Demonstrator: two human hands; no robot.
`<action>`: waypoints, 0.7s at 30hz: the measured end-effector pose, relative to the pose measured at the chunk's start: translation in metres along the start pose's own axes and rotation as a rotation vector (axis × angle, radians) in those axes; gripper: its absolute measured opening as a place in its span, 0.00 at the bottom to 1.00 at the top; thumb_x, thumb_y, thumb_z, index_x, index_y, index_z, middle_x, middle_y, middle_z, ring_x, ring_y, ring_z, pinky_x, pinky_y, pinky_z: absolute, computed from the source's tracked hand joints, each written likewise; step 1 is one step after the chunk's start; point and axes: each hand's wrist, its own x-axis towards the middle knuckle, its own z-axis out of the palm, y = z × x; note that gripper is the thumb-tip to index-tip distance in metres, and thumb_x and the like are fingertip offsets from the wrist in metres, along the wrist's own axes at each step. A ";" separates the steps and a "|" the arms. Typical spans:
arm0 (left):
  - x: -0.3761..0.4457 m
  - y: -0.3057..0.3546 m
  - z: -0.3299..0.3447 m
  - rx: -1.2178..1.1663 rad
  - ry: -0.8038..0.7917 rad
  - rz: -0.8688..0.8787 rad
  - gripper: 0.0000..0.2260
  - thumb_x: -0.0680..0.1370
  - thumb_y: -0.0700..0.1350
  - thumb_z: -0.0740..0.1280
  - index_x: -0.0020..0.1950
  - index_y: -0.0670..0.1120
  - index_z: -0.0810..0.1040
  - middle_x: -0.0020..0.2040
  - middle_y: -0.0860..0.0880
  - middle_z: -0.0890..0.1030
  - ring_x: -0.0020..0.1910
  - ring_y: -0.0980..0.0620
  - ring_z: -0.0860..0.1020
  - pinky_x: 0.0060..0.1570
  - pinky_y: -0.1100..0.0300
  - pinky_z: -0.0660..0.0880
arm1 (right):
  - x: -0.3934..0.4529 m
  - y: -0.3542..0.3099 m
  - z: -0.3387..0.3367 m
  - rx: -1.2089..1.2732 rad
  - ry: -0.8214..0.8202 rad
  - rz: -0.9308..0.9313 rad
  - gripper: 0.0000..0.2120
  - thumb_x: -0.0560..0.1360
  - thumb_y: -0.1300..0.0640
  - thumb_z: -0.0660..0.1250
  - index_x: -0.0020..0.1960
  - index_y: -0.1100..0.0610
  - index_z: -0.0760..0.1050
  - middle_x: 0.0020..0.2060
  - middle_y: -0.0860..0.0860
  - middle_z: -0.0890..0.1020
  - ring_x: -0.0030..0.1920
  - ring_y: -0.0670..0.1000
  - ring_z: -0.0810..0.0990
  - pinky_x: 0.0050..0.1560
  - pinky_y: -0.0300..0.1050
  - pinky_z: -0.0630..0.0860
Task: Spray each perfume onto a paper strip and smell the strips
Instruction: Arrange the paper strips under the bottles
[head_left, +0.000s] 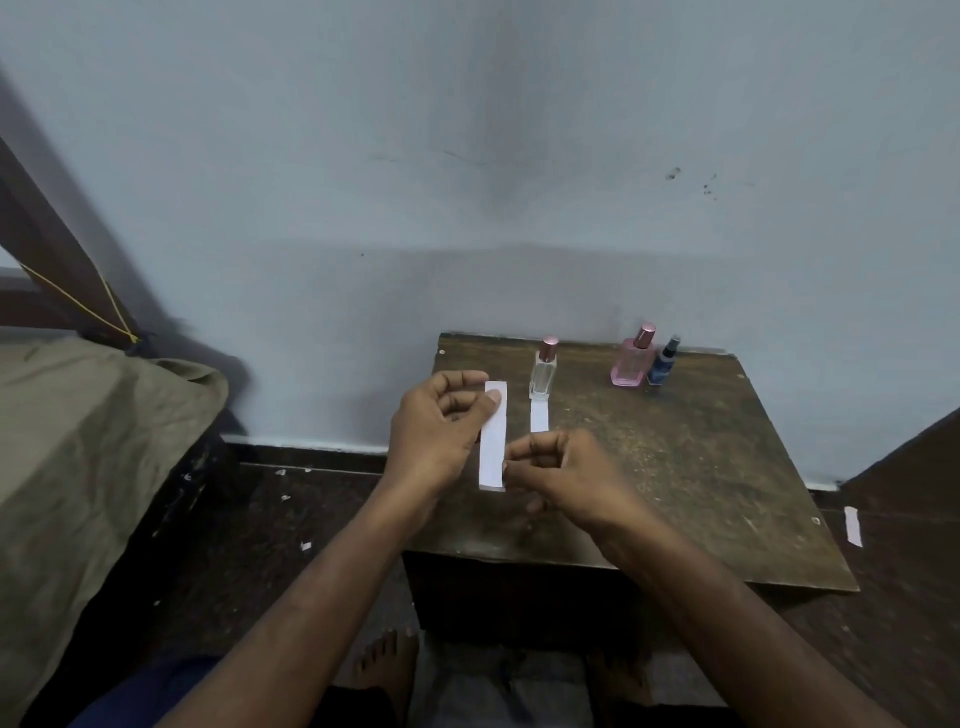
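A long white paper strip (494, 441) is held upright above the left part of a small dark wooden table (675, 467). My left hand (436, 426) pinches its upper part between thumb and fingers. My right hand (561, 467) pinches its lower edge with curled fingers. A clear perfume bottle with a pink cap (544, 371) stands behind, with a second white strip (540, 415) lying in front of it. At the table's back right stand a pink bottle (632, 361) and a small blue spray bottle (663, 364).
A pale blue wall rises right behind the table. A bed with an olive cover (93, 441) stands at the left. Another white strip (853, 526) lies on the dark floor at the right. My bare feet (387, 660) show below the table.
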 end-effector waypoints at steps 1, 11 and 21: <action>0.000 0.000 0.000 0.023 0.001 0.012 0.08 0.78 0.47 0.77 0.56 0.53 0.83 0.47 0.52 0.89 0.49 0.53 0.87 0.59 0.46 0.84 | 0.001 0.001 -0.001 -0.001 0.016 0.006 0.04 0.77 0.64 0.75 0.51 0.62 0.85 0.45 0.58 0.89 0.42 0.50 0.85 0.36 0.40 0.77; -0.016 0.009 -0.001 0.461 -0.037 0.216 0.19 0.75 0.55 0.79 0.63 0.50 0.83 0.47 0.56 0.87 0.41 0.63 0.85 0.40 0.74 0.79 | -0.007 0.008 -0.011 -0.111 0.137 -0.034 0.08 0.70 0.56 0.83 0.45 0.56 0.87 0.38 0.53 0.89 0.40 0.52 0.88 0.38 0.42 0.78; -0.018 0.012 -0.003 0.464 -0.049 0.263 0.15 0.79 0.49 0.76 0.65 0.48 0.84 0.43 0.61 0.84 0.40 0.71 0.83 0.39 0.77 0.76 | -0.001 0.015 -0.022 -0.485 0.277 -0.186 0.06 0.75 0.48 0.78 0.45 0.50 0.86 0.35 0.45 0.87 0.36 0.42 0.85 0.42 0.42 0.83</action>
